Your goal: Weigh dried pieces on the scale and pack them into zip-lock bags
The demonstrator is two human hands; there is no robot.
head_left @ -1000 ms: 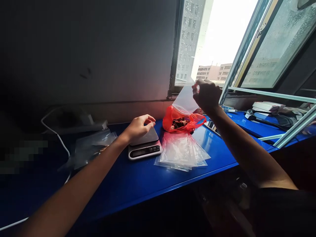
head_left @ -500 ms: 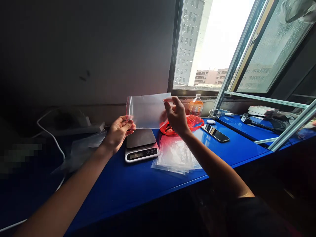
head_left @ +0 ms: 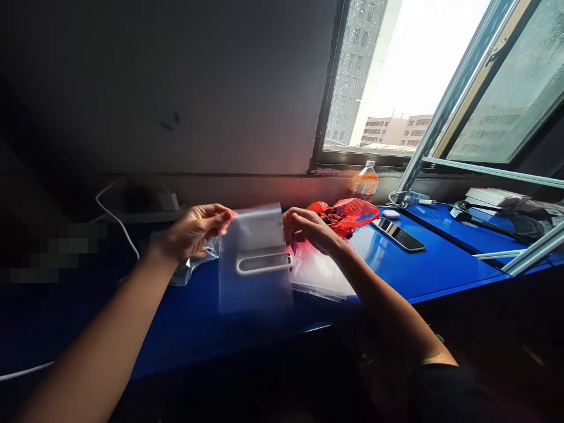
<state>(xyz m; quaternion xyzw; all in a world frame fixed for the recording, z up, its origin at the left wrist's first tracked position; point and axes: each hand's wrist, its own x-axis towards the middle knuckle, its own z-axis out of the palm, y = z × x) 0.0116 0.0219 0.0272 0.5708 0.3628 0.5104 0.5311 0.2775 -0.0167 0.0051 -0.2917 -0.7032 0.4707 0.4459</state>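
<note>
A clear frosted plastic bag (head_left: 255,294) hangs upright in front of the kitchen scale (head_left: 243,265), whose white-rimmed panel shows blurred through it. My left hand (head_left: 196,232) is closed, pinching the bag's upper left corner between thumb and fingertips. At its right edge, my right hand (head_left: 311,229) has its fingers bent against the bag; the fingertips are partly hidden. Beneath my right hand lies a stack of clear plastic bags (head_left: 324,273). Just behind it is an open red plastic bag (head_left: 359,211) with dark reddish pieces inside.
On the blue table (head_left: 392,270) are a phone (head_left: 400,235), a small white case (head_left: 391,214) and an orange drink bottle (head_left: 365,181). Crumpled clear plastic (head_left: 187,271) lies beyond my left wrist. A metal frame (head_left: 535,249) and black cable (head_left: 489,220) stand right.
The plastic bag has come down and turned, now hanging longer in front of the scale. Both hands have lowered, and my left hand has moved to the bag's top corner. The view has shifted left.
</note>
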